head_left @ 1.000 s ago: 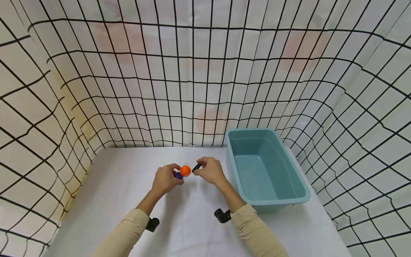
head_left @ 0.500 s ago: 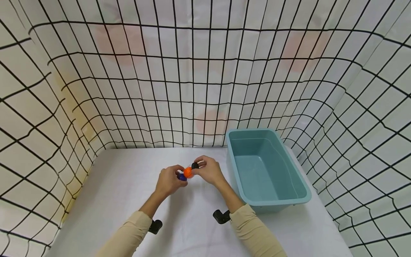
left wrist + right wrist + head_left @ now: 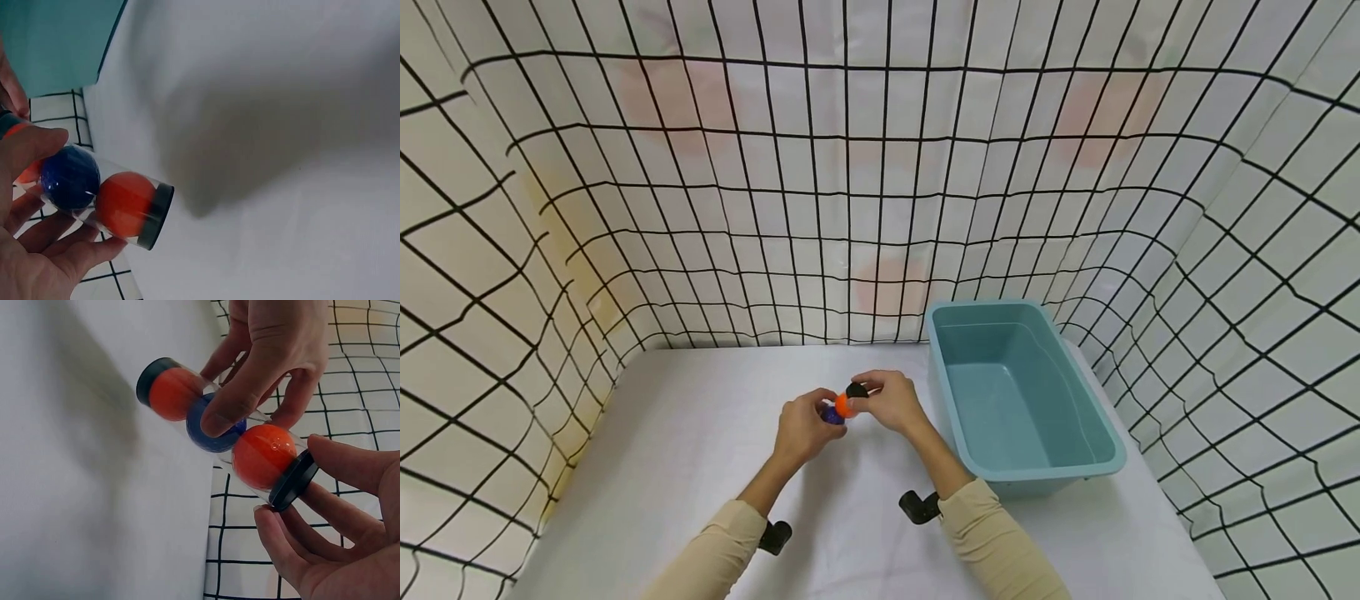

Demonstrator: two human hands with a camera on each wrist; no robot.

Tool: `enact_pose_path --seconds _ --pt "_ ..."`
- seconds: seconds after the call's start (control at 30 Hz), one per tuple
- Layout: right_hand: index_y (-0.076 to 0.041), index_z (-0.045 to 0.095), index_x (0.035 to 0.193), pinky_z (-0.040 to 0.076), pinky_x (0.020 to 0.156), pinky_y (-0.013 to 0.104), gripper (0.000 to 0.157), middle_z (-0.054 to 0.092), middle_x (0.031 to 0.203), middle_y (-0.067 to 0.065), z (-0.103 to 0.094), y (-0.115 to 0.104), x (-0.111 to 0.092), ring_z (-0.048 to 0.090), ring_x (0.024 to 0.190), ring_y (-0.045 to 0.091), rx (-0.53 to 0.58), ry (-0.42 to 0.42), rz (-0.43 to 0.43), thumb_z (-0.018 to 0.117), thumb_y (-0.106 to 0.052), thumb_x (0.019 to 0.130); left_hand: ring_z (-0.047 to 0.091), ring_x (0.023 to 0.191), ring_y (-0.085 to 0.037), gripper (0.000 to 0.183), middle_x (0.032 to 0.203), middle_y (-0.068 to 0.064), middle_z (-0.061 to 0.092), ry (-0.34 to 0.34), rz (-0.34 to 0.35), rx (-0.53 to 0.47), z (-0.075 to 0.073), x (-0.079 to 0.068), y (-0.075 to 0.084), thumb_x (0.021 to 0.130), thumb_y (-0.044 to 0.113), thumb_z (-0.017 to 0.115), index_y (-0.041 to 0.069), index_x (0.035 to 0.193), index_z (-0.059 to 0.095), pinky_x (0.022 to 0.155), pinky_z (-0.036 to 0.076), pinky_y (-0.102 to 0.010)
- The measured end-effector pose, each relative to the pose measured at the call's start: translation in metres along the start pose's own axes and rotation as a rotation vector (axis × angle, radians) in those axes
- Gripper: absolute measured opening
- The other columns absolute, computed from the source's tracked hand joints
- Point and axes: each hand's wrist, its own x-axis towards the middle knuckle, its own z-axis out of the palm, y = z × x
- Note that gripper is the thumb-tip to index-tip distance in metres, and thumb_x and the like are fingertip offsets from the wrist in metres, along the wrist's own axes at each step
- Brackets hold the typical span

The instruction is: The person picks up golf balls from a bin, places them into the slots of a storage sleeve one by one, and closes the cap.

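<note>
A clear plastic tube (image 3: 226, 459) holds an orange ball (image 3: 264, 456), a blue ball (image 3: 216, 423) and a second orange ball (image 3: 125, 204) in a row. Around its middle my left hand (image 3: 802, 428) grips it, thumb over the blue ball. A black end cap (image 3: 155, 216) closes the end away from my right hand. My right hand (image 3: 890, 403) pinches another black cap (image 3: 294, 480) between thumb and fingers at the opposite end, where the cap sits against the tube mouth. The tube is tilted, held above the white cloth.
A teal plastic bin (image 3: 1011, 400) stands on the right of the white-covered table (image 3: 700, 417), close beside my right forearm. Black netting (image 3: 850, 196) surrounds the table at the back and sides, before white sheeting.
The black cap in my right hand has come from beside the tube onto its end. My left hand has shifted slightly right with the tube.
</note>
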Motion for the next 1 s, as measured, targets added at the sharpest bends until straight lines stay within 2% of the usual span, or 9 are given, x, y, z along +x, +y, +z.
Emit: enact_pose_path --seconds 0.17,0.57,0.8,1.0 --pt "-0.011 0.076 0.119 0.053 0.073 0.032 0.036 0.076 0.108 0.009 0.000 0.002 -0.001 0.067 0.092 0.023 -0.038 0.005 0.013 0.081 -0.017 0.083 0.069 0.080 -0.024 0.043 0.094 -0.013 0.076 -0.002 -0.035 -0.021 0.006 -0.002 0.000 0.072 0.013 0.090 0.010 0.111 0.073 0.077 0.061 -0.042" --pt "-0.007 0.076 0.118 0.052 0.071 0.031 0.037 0.075 0.107 0.011 0.002 0.003 -0.003 0.065 0.092 0.023 -0.060 0.000 0.028 0.082 -0.017 0.083 0.073 0.092 -0.034 0.042 0.105 -0.020 0.076 0.033 -0.036 -0.015 0.017 -0.007 -0.004 0.072 0.015 0.089 0.011 0.111 0.074 0.080 0.061 -0.046" --pt "-0.007 0.076 0.118 0.050 0.070 0.030 0.038 0.076 0.105 0.011 0.003 0.003 -0.002 0.064 0.091 0.023 -0.077 0.003 0.033 0.082 -0.020 0.083 0.073 0.090 -0.033 0.041 0.104 -0.019 0.076 0.023 -0.026 -0.016 0.015 -0.007 -0.007 0.072 0.015 0.090 0.011 0.110 0.074 0.080 0.061 -0.046" --pt "-0.009 0.077 0.115 0.053 0.074 0.032 0.035 0.077 0.104 0.010 0.005 0.004 -0.001 0.067 0.097 0.025 -0.069 0.005 0.042 0.082 -0.021 0.083 0.072 0.090 -0.031 0.041 0.106 -0.016 0.076 0.002 -0.014 -0.005 0.015 -0.006 -0.012 0.074 0.016 0.089 0.011 0.112 0.074 0.082 0.060 -0.046"
